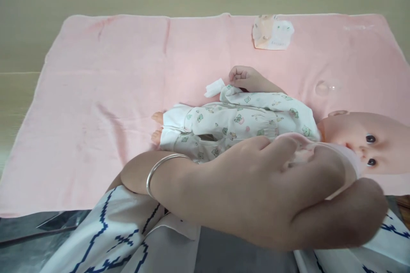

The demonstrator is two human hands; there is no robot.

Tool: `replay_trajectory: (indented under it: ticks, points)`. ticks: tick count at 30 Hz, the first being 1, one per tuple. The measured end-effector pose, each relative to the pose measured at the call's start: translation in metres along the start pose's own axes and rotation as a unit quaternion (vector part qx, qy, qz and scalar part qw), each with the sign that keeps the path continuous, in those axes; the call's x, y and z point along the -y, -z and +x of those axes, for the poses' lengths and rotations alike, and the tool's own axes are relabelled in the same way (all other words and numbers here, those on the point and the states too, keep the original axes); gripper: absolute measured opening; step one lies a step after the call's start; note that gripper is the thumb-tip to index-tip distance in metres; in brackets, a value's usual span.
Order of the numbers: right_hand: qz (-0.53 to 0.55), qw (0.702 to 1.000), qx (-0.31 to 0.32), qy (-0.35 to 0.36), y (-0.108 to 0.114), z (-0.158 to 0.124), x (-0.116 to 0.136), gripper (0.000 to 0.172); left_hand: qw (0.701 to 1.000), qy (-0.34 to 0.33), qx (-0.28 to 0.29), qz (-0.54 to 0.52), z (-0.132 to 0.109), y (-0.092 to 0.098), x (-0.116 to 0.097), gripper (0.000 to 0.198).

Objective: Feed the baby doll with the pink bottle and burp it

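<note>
A doll [381, 136] lies on its back with its head at the right, in a white patterned suit [237, 121]. One doll hand [245, 77] lies outside the far sleeve. My left hand [262, 187], with a bracelet on the wrist, reaches over the near side of the doll from the lower left. Its bent fingers are closed on a pale pinkish cloth [346, 153] at the doll's neck and chest. The fingertips are partly hidden. I cannot see my right hand.
A pink mat [96, 68] lies under the doll on a light wooden table [25, 30]. At its far edge is a small white printed piece [278, 32]. A white strip [214, 88] lies by the cuff. Patterned clothing [118, 230] shows along the bottom.
</note>
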State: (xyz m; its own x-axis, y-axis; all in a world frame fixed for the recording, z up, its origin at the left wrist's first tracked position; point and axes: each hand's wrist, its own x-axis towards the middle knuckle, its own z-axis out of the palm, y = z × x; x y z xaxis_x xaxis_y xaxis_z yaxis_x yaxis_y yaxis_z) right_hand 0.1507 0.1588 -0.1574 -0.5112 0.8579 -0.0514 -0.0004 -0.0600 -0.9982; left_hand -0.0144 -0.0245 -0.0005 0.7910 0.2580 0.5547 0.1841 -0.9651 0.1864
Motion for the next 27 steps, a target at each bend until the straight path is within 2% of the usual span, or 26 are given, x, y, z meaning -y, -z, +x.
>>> replay_trajectory:
  ticks: [1,5,14,27]
  points:
    - [-0.001,1.000,0.000,-0.002,0.000,0.000,0.001,0.013,1.000,-0.024,-0.007,0.014,-0.001,0.000,0.001,0.023]
    - [0.005,1.000,0.007,-0.020,-0.004,-0.003,0.009,0.010,0.999,-0.035,0.018,0.010,-0.002,0.004,0.005,0.022]
    - [-0.025,0.999,-0.013,-0.044,-0.017,-0.012,0.031,0.017,0.998,-0.050,-0.038,0.020,-0.004,-0.001,0.009,0.005]
    - [-0.034,0.998,0.007,-0.047,-0.016,-0.013,0.031,0.012,0.997,-0.066,-0.004,0.032,-0.003,0.005,0.011,0.016]
